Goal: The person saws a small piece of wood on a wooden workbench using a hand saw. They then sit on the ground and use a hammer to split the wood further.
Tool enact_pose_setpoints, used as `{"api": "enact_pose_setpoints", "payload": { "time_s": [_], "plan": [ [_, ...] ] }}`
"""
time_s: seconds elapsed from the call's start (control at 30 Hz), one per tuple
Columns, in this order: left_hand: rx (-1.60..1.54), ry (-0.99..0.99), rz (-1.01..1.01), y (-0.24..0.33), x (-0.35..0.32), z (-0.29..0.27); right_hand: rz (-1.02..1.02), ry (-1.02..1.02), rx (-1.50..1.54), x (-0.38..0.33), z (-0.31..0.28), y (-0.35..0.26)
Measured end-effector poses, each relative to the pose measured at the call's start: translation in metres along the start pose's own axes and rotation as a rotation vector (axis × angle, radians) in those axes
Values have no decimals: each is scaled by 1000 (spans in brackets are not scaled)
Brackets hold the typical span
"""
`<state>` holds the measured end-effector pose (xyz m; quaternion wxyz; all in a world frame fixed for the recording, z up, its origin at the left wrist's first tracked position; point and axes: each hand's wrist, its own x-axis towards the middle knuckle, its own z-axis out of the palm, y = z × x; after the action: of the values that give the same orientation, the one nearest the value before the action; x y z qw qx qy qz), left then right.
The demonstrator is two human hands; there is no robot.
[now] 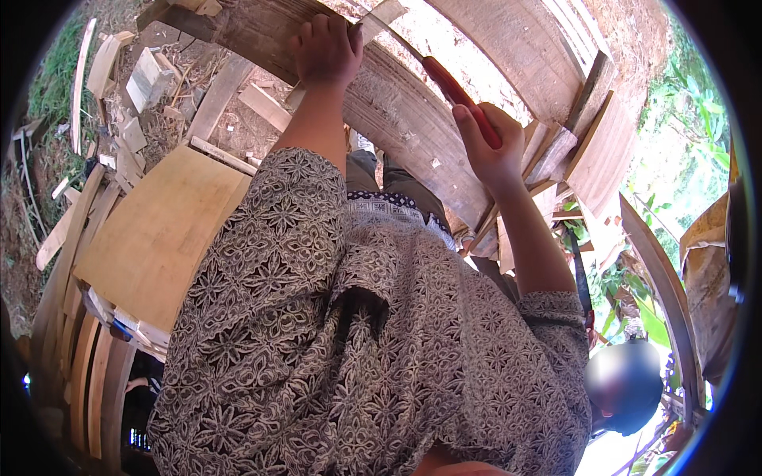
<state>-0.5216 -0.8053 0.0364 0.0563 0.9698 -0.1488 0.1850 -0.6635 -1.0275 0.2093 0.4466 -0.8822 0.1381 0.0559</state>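
A long brown wooden plank (405,99) runs from the upper left toward the middle right in front of me. My left hand (327,51) is on its upper part, fingers bent over and gripping the wood. My right hand (494,143) is closed round the red handle of a thin-bladed tool (448,83). The thumb lies along the handle. The slender metal blade points up and left, past my left hand, and its tip leaves the top of the view. Seen nearly edge-on, the blade does not show whether it has teeth.
Another wide board (520,59) lies beyond the plank. Stacked timber offcuts (556,155) sit to the right. At left are a pale plywood sheet (163,230) and scattered wood scraps (147,79). A person (627,385) in dark headwear is at the lower right.
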Motion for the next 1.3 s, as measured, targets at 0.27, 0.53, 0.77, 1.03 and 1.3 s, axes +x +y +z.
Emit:
{"api": "enact_pose_setpoints", "payload": {
  "time_s": [0.27, 0.53, 0.77, 1.03, 1.3],
  "plan": [
    [-48, -48, -28, 4, 4, -3, 181, -31, 6, -54, -29, 45],
    [-28, -27, -15, -3, -1, 2, 176, -26, 38, -119, -96, 15],
    [-19, 12, -7, 3, 2, -2, -7, 29, 38, -43, -31, 13],
    [1, -1, -26, 0, -2, 3, 97, 7, 126, -33, -29, 16],
    [-10, 14, -26, -1, -1, 5, 86, 0, 123, -28, -28, 21]
  ]
}}
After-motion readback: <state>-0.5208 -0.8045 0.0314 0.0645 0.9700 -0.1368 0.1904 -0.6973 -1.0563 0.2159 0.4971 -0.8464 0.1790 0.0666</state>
